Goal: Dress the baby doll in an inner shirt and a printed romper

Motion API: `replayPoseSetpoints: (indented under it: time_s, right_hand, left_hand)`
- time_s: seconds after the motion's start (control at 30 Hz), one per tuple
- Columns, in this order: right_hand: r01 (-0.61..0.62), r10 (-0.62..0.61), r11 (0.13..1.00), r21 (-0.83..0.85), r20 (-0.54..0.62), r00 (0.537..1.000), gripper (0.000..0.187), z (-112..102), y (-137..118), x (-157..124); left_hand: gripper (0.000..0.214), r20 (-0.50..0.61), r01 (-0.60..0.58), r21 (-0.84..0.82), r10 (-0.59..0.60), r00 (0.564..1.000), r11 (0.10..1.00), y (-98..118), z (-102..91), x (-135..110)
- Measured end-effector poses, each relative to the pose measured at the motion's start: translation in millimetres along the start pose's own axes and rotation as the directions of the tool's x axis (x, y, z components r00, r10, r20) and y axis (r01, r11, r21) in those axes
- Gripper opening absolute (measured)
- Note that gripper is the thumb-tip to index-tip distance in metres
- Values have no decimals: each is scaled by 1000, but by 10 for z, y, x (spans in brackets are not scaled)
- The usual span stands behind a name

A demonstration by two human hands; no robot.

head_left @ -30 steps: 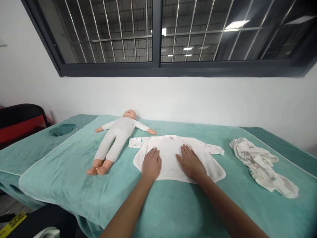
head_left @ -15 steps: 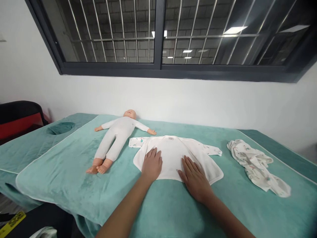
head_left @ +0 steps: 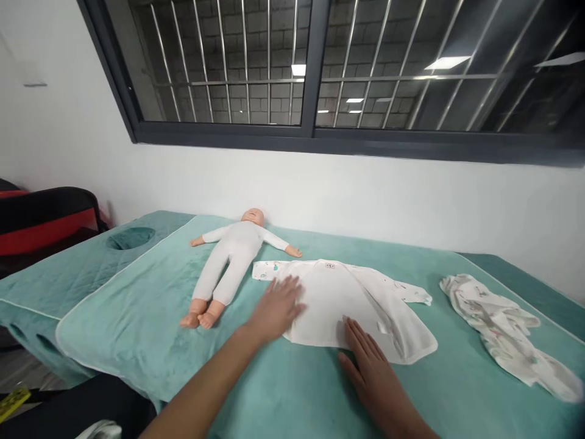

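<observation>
A white baby top (head_left: 347,299) lies spread flat in the middle of the teal towel (head_left: 137,317). My left hand (head_left: 276,308) rests open on the top's left edge, fingers stretched out. My right hand (head_left: 370,369) lies flat and open at the top's near hem, mostly on the towel. A baby doll (head_left: 228,259) in a white suit lies on its back to the left, arms out, apart from both hands.
A crumpled patterned white garment (head_left: 498,326) lies at the right on the towel. The padded table has a face hole (head_left: 130,238) at the far left. A white wall and a barred window stand behind. A black-and-red chair (head_left: 41,222) is at the left.
Both hands have slid back toward me over the white top; the right hand has come off its middle to the near hem. The view has shifted, so everything sits further right.
</observation>
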State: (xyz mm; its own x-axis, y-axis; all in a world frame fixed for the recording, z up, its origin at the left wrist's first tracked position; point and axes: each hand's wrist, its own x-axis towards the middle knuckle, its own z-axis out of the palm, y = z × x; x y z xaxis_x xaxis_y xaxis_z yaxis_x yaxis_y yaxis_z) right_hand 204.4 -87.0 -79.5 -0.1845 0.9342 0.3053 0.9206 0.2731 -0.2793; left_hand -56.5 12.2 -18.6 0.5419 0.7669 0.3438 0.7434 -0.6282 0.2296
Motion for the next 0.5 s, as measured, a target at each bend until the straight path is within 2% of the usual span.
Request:
replayPoseSetpoints:
  time_s: [0.07,0.1,0.17,0.23,0.27,0.33,0.4,0.47,0.5]
  right_hand:
    - [-92,82,981,169,62,995,65,-8,-123,359]
    - [-142,123,956,258,88,989,64,-11,-206,596]
    - [-224,178,888,402,150,973,59,14,-410,1157]
    - [-227,177,844,486,147,973,59,106,-651,1777]
    - [-199,156,842,501,128,979,58,180,-779,2087]
    - [-168,128,866,472,115,985,61,368,-1031,2672]
    - [-162,124,878,450,113,986,69,579,-1246,3183]
    - [-167,131,896,411,116,985,69,773,-1392,3611]
    - [-164,125,907,387,124,984,70,854,-1435,3793]
  left_hand:
    - [47,-103,160,67,-153,983,985,-405,-248,85]
    - [46,-174,273,100,-253,952,957,-643,-361,109]
    - [49,-307,470,146,-411,858,871,-1140,-537,108]
    - [53,-340,590,132,-523,781,796,-1589,-631,53]
    - [55,-315,636,92,-584,748,766,-1774,-650,19]
    - [56,-240,653,-7,-635,734,757,-2051,-642,-32]
    - [54,-193,604,-92,-610,769,791,-2221,-592,-46]
    - [54,-212,563,-140,-580,787,815,-2332,-520,-24]
    - [55,-231,561,-165,-585,778,811,-2378,-480,-6]
